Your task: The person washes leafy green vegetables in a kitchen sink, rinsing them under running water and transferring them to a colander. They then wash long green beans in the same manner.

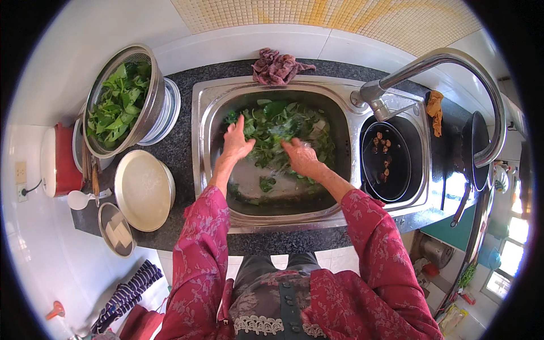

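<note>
Green leafy stems [272,123] float in the water of the large stainless steel sink basin [216,170], mostly towards its far side. My left hand [236,139] hovers at the left edge of the leaves, fingers spread and nothing held. Among the leaves on the right, my right hand [300,156] touches the stirred-up water, its thumb and forefinger apart; some fingertips are blurred. One loose clump of leaves [267,183] drifts nearer to me. Bubbles and blur cover part of the greens between my hands.
A steel strainer [159,102] of leaves stands left, near stacked plates [172,112], a cream basin [144,191] and a bowl of pale blocks [118,231]. The smaller sink holds a black pan [393,182] with brown pieces. The faucet [450,53] arches right; a cloth [278,68] lies behind.
</note>
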The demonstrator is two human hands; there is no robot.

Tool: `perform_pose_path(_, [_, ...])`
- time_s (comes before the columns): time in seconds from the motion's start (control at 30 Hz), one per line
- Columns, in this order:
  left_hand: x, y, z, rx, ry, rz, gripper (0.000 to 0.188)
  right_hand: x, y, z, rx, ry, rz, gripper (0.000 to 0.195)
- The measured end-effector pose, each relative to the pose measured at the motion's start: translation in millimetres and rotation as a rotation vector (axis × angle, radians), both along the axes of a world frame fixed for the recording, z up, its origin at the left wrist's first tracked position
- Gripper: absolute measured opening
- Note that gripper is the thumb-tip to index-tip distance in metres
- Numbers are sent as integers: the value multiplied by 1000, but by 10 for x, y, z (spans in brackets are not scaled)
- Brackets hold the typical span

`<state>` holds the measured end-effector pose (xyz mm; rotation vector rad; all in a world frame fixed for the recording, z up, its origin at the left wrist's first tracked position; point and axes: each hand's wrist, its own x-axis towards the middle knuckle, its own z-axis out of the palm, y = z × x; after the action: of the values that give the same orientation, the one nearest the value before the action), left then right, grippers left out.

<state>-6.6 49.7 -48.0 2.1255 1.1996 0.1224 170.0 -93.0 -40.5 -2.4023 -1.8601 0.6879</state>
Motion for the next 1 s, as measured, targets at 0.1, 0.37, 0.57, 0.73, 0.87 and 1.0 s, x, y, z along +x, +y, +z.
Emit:
perform_pose_path(0.1, [-42,-61,-244,-82,31,-40,63,149,115,-20,60,76,-130,39])
perform_pose_path(0.37, [15,-327,-14,-347,-309,1,39,11,196,79,-138,542,-133,45])
perform_pose_path(0.57, [-29,160,106,162,-120,94,71,552,325,213,264,68,-390,74])
perform_pose_path(0.73, [205,283,-194,-266,-318,166,88,543,584,-285,259,329,-527,83])
perform_pose_path(0.87, [494,-82,-120,-870,-546,315,72,349,592,-577,0,1154,-683,77])
perform_pose_path(1.0, [299,-156,243,-940,-712,361,53,-17,477,339,173,1208,-675,61])
